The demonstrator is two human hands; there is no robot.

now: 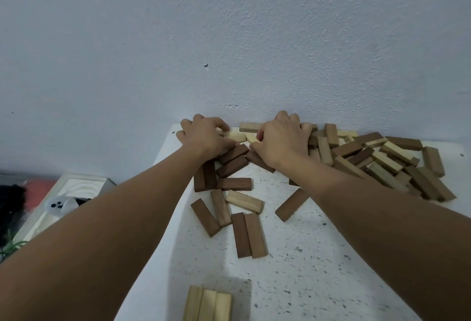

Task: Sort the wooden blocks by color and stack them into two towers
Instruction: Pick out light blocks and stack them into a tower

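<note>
Fingers (257,146) of the right hand (280,139) were curled onto pale blocks (235,136) at the desk's (318,269) far edge; whether clamped could not be told. Left hand (204,134) lay curled just beside, dark blocks (233,159) directly nearer, long axes slanting rightward.

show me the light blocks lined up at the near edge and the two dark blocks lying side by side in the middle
light blocks (207,304): head view, top face of the middle block.
two dark blocks (248,235): head view, seam where the pair meets.
</note>
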